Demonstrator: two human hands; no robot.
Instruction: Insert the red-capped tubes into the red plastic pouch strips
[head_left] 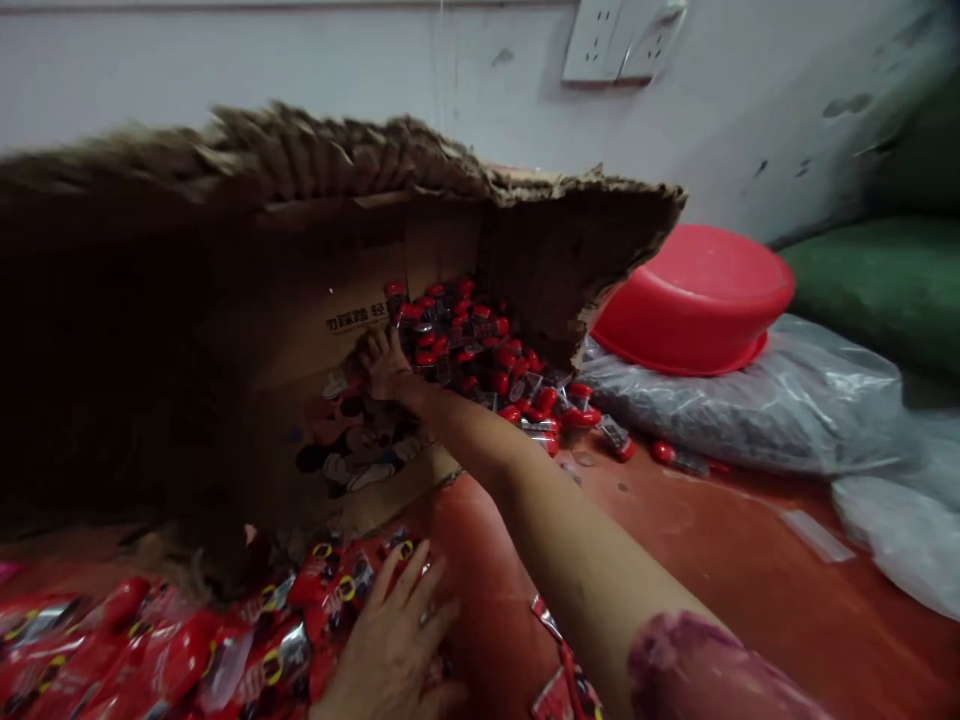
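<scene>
Head view: my right hand (385,364), spread, is beside bottles (501,381) near the right edge of the box (300,275); left hand (391,640), spread, over packets (180,648). Bottles seem light, slick; I'd pinch caps (546,399).

Red packets (184,645), cartoon-printed brown cardboard (300,360), red basin (697,300)

A: Background check, wall first?
B: Got white sockets (624,40) on a pale wall (300,60), dark scuffs (847,105) further right.
A: Right side?
B: Got a red basin (697,300), apparently upside down, sitting on a clear plastic sack (780,420) with greyish contents. Green bundle (885,280) just behind, partly in shadow.
A: Lower right?
B: Got a whitish plastic bag (904,540), blurred, beside the sack. Also a clear strip (817,535) lying flat on the red tabletop (735,590), near the bag.
</scene>
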